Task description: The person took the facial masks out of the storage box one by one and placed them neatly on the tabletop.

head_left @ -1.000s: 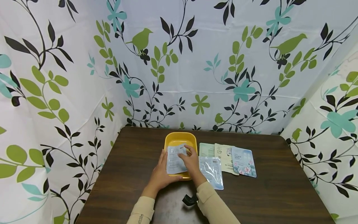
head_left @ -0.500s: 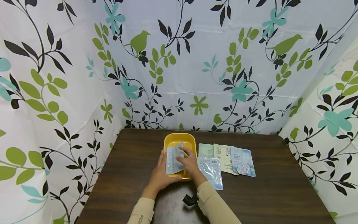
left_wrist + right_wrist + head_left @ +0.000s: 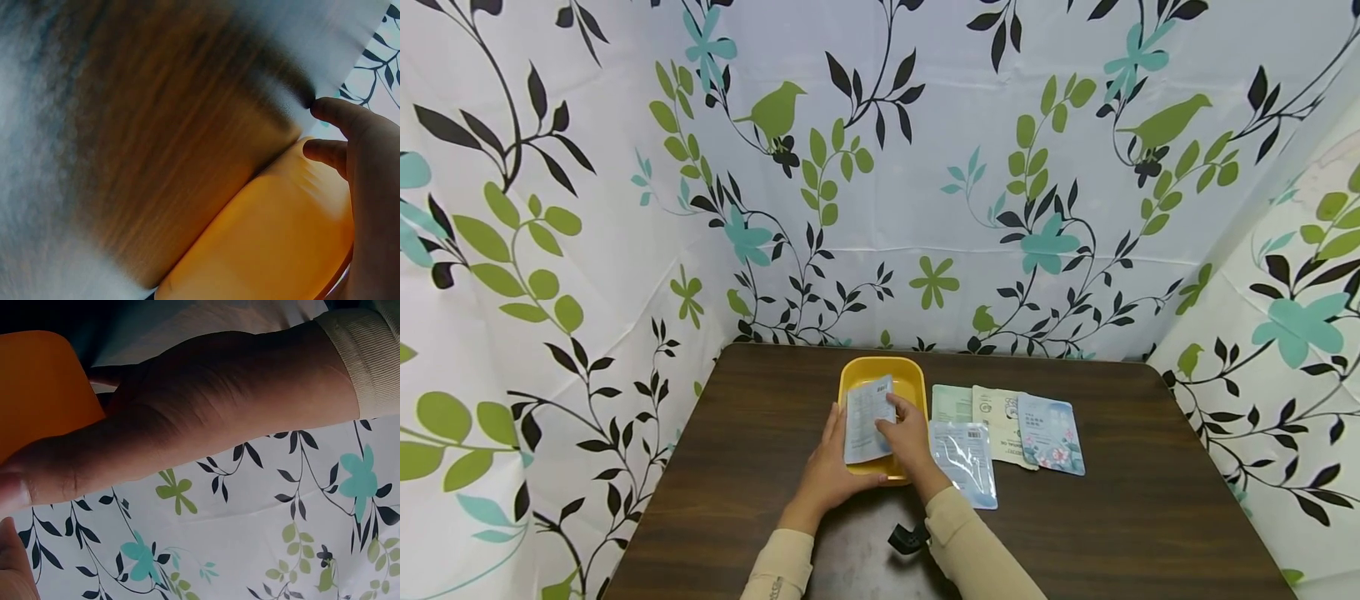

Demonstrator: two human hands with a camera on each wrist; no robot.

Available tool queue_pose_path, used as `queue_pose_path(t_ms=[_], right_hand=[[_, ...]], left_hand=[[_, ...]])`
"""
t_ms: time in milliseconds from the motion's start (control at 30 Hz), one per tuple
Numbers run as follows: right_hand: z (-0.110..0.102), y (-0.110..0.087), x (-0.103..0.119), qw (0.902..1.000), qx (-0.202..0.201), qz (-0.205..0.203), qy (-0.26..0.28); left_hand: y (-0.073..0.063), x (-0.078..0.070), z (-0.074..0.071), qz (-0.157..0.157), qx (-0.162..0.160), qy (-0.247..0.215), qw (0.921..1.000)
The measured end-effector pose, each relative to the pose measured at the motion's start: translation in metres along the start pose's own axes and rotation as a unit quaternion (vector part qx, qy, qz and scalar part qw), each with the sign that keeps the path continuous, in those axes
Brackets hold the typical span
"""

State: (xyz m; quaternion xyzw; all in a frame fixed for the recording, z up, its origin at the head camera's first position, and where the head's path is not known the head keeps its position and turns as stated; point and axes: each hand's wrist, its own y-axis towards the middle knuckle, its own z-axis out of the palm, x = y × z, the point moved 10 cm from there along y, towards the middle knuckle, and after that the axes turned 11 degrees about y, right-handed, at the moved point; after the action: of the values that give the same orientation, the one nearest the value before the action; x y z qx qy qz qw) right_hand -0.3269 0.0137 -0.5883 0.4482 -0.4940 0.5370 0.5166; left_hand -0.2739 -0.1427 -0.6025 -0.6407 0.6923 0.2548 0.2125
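Note:
A yellow tray (image 3: 904, 373) sits on the dark wood table. My left hand (image 3: 827, 467) holds its near left corner, thumb along the front side and fingers up the left side. In the left wrist view two fingertips (image 3: 315, 149) of that hand show by the tray's yellow wall (image 3: 250, 244). Over the tray, my right hand (image 3: 910, 437) pinches the right edge of a pale blue-grey sheet mask packet (image 3: 867, 421), printed side up and slightly tilted. The right thumb (image 3: 69, 462) stretches out in the right wrist view, where the packet itself is out of sight.
Right of the tray lie a shiny light-blue packet (image 3: 966, 467), a green packet (image 3: 952, 402), a cream packet (image 3: 1000, 425) and a blue floral packet (image 3: 1051, 433), partly overlapping. A black wrist camera (image 3: 908, 538) sits at my right cuff. Patterned fabric (image 3: 880, 167) hangs around the table.
The packet's right edge swung inward to the left, then turned back partway, its top edge now a little higher. My left hand keeps its place on the tray.

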Motion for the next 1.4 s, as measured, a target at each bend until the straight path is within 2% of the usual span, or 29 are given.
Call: queue_pose_path(t_ms=[300, 633, 800, 1133, 1400], right_hand=[[-0.009, 0.001, 0.015, 0.9978, -0.039, -0.035, 0.041], [-0.022, 0.005, 0.049, 0.9939, -0.042, -0.079, 0.064], [-0.033, 0.006, 0.066, 0.9926, -0.045, -0.083, 0.077], [-0.073, 0.003, 0.097, 0.9874, -0.070, -0.115, 0.084], [-0.121, -0.010, 0.091, 0.9859, -0.114, -0.110, 0.055]], left_hand=[[0.001, 0.000, 0.000, -0.003, -0.001, 0.004, 1.0000], [-0.001, -0.001, -0.001, -0.019, 0.010, 0.006, 0.9998], [0.000, -0.001, -0.001, -0.021, 0.010, 0.006, 0.9997], [0.000, 0.000, -0.002, -0.015, 0.008, 0.006, 0.9998], [-0.001, 0.000, 0.001, -0.018, 0.008, 0.005, 0.9998]])
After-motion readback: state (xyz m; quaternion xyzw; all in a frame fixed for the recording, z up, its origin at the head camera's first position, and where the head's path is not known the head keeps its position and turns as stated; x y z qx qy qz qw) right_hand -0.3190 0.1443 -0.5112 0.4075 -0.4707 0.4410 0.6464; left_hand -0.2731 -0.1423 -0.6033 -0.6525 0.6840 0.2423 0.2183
